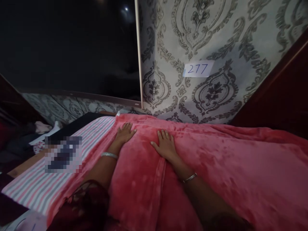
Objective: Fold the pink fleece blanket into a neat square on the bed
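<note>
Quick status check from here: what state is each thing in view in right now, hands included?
Left hand: open, palm flat on the blanket.
Right hand: open, fingers spread, pressed flat on the blanket.
Pink blanket: spread over the bed, a fold ridge running under the right hand.
Striped sheet: uncovered at the left side.
Television: screen dark.
Paper label: stuck on the patterned wall, reads 277.
</note>
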The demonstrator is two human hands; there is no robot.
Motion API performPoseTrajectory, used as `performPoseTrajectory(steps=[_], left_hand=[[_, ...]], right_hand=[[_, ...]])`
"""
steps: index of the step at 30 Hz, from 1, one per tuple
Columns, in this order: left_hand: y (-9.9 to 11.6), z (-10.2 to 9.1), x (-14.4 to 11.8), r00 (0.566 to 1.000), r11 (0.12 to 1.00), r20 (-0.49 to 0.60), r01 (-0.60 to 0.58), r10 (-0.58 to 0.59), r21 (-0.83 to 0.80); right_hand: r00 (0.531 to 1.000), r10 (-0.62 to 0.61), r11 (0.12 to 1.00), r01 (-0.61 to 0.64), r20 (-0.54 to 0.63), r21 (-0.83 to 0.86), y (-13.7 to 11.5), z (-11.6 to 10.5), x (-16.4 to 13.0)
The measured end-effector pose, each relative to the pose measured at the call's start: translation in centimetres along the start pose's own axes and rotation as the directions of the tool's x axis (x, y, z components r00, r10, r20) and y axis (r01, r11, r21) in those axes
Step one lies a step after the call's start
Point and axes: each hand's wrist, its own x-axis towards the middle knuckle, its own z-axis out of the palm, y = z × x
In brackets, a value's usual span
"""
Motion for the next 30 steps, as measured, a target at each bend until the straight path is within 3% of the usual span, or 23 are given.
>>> performPoseTrajectory(steps=[7, 12, 14, 18, 22, 25, 30], left_hand=[[0.7, -2.3, -0.9, 0.997, 1.0, 0.08, -0.02, 0.02, -0.009], [0.6, -5.2, -3.5, 0.993, 0.998, 0.104, -0.066, 0.063, 0.02], [0.6, -5.6, -5.5, 0.99, 0.995, 0.112, -0.094, 0.089, 0.041], [0.2, -4.3, -10.1, 0.984, 0.989, 0.13, -0.131, 0.121, 0.071], [-0.2, -2.0, -12.6, 0.993, 0.987, 0.026, -0.116, 0.114, 0.11], [-0.1, -1.1, -13.1, 0.992, 0.985, -0.057, -0.103, 0.112, 0.14], [0.3, -1.2, -13.4, 0.993, 0.987, -0.058, -0.097, 0.105, 0.129]], right_hand=[[1.0, 0.0, 1.0, 0.0, 0.014, 0.005, 0.2, -0.1, -0.1], [0.987, 0.059, 0.996, -0.068, 0.152, 0.05, -0.7, -2.9, -0.4], [0.985, 0.08, 0.994, -0.091, 0.152, 0.068, -1.8, -4.0, -1.6], [0.995, -0.067, 0.997, 0.063, 0.08, 0.055, -4.5, -3.7, -6.2], [0.988, -0.135, 0.991, 0.136, 0.069, -0.005, -5.3, -1.6, -10.0], [0.988, -0.147, 0.988, 0.149, 0.039, -0.041, -4.8, -0.7, -10.7], [0.988, -0.146, 0.987, 0.148, 0.049, -0.062, -4.3, -0.6, -10.0]])
